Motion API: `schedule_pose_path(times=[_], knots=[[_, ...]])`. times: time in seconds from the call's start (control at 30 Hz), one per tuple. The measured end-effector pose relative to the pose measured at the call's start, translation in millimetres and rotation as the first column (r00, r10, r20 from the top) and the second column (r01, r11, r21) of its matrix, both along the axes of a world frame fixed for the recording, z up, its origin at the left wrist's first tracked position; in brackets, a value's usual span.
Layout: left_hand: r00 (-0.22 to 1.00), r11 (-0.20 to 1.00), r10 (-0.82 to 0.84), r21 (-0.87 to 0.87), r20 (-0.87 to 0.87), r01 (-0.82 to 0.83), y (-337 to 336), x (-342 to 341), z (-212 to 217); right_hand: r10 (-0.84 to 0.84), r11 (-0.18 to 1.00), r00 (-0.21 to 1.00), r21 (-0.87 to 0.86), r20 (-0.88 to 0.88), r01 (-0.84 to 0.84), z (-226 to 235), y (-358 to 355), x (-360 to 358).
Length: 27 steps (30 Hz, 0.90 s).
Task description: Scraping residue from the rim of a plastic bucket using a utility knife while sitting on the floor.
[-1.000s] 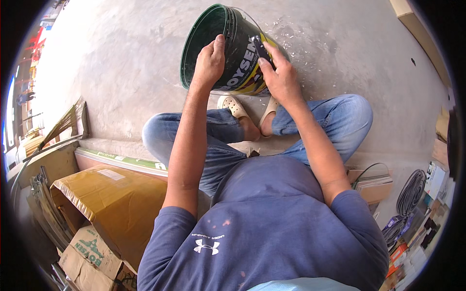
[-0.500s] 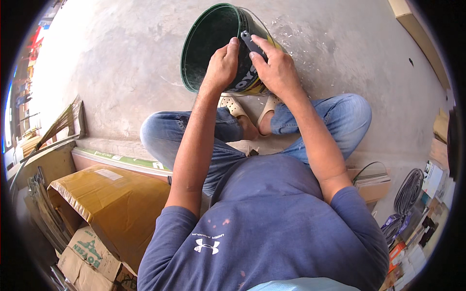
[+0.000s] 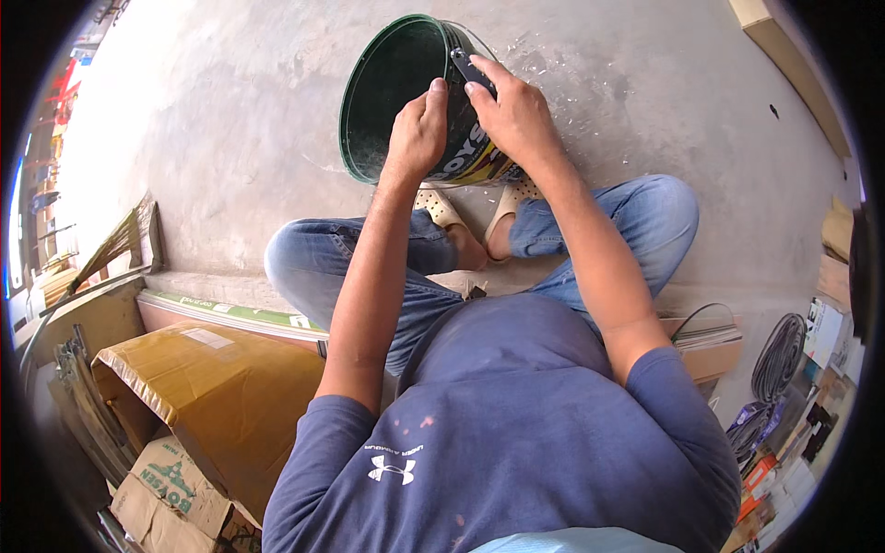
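A dark green bucket [image 3: 392,120] with a printed label on its side lies tilted on the floor beyond my feet, its mouth facing left. My left hand [image 3: 419,134] is closed on the near part of the rim with the thumb up; its other fingers are mostly hidden. In my right hand [image 3: 518,115] is a slim dark-handled tool [image 3: 472,74], pressed against the bucket's outer side just below the rim. The index finger lies along it. Its working end is too small to make out. A thin wire handle [image 3: 475,35] arcs behind the bucket's far side.
Pale shavings [image 3: 572,106] are scattered on the concrete floor [image 3: 249,120] right of the bucket. My legs [image 3: 636,217] are bent on either side. A cardboard box [image 3: 221,387] and a broom [image 3: 120,244] are at left; coiled cable [image 3: 777,359] lies at right.
The bucket has shifted slightly left and nearer. My right hand and the tool have moved a little up and left along the rim. My left hand keeps its hold.
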State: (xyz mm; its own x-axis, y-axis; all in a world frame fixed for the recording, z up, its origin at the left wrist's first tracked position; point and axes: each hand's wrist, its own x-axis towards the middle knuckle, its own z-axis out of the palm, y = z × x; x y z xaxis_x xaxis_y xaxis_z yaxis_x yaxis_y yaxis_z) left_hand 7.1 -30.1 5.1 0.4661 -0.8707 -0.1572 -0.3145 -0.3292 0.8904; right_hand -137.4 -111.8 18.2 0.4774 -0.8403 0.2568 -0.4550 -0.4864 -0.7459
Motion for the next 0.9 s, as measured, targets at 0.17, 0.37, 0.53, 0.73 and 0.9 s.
schedule_pose_path(times=[0.17,0.37,0.53,0.73,0.9], knots=[[0.983,0.995,0.078,-0.054,-0.164,-0.088,6,-4,-8,0.020,1.000,0.999,-0.011,0.039,-0.019,-2,5,1],[0.992,0.996,0.084,0.041,-0.089,-0.081,17,2,4,0.095,0.994,0.993,-0.070,0.076,-0.090,-5,44,-14],[0.973,0.990,0.141,0.004,-0.185,-0.142,16,16,-1,0.281,0.953,0.960,0.119,-0.015,-0.277,-9,79,-20],[0.992,1.000,0.022,0.017,-0.127,-0.020,12,13,-1,0.297,0.951,0.955,0.088,-0.005,-0.295,-22,80,-24],[0.979,1.000,0.000,-0.004,-0.203,-0.001,9,5,0,0.287,0.932,0.957,0.221,0.037,-0.288,-27,71,-33]])
